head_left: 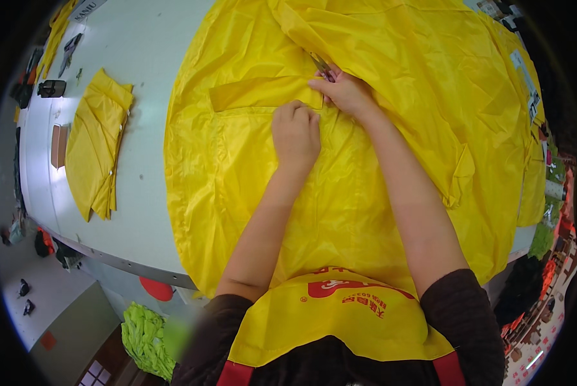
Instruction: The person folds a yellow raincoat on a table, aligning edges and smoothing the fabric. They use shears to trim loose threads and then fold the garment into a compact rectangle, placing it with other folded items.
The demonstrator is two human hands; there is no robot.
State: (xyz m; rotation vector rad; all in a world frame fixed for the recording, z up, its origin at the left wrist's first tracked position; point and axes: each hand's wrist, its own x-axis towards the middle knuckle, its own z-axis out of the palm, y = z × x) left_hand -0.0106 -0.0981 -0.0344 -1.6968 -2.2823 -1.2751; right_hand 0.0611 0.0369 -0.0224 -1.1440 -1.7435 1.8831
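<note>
A large yellow garment of thin, shiny fabric (250, 186) lies spread and wrinkled over the table in front of me. Across its middle runs a rectangular flap (256, 94), its top edge turned upward. My left hand (296, 135) is closed at the lower right part of this flap, fingers curled and gripping the fabric. Just beyond it, my right hand (345, 93) is closed around small thread snips (320, 65), whose blades point up and away from me. The right thumb and fingertips are at the flap's right end; any thread there is too small to make out.
Folded yellow fabric pieces (100, 145) lie on the pale table (148, 38) to the left, beside a small brown box (59, 145). Farther back are a black object (51, 88) and dark scissors (71, 51). Bright green fabric (145, 338) sits below the table's left front edge.
</note>
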